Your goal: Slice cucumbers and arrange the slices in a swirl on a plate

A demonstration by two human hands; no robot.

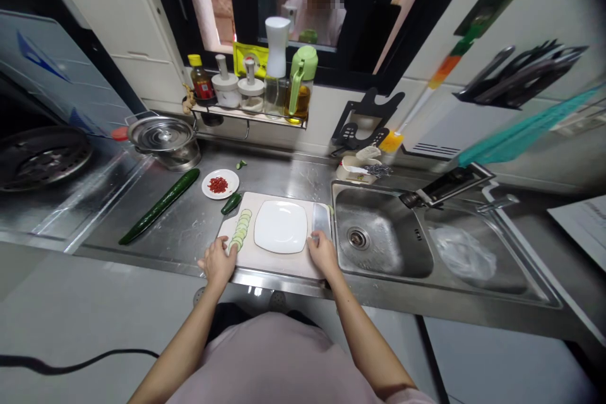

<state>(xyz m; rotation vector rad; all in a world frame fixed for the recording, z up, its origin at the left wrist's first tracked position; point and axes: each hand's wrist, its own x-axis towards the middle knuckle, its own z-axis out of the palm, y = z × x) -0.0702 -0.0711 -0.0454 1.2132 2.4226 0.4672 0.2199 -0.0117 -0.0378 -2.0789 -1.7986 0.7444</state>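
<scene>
A light cutting board [269, 265] lies on the steel counter, with a row of overlapping cucumber slices [242, 227] on its left part. An empty white square plate [281, 226] rests in the middle of the board. My left hand [219, 263] is open at the board's left edge, its thumb at the nearest slices. With bent fingers, my right hand [324, 254] pinches the plate's right rim. Just beyond it lies a wide knife blade [321, 217]; the handle is hidden. A cucumber piece [231, 203] sits behind the board.
Left of the board are a whole cucumber [161, 205], a small plate [233, 192] of chopped red pieces and a steel pot [175, 154]. A sink [379, 255] with a faucet [440, 186] is on the right. Bottles and jars fill the rack [250, 115].
</scene>
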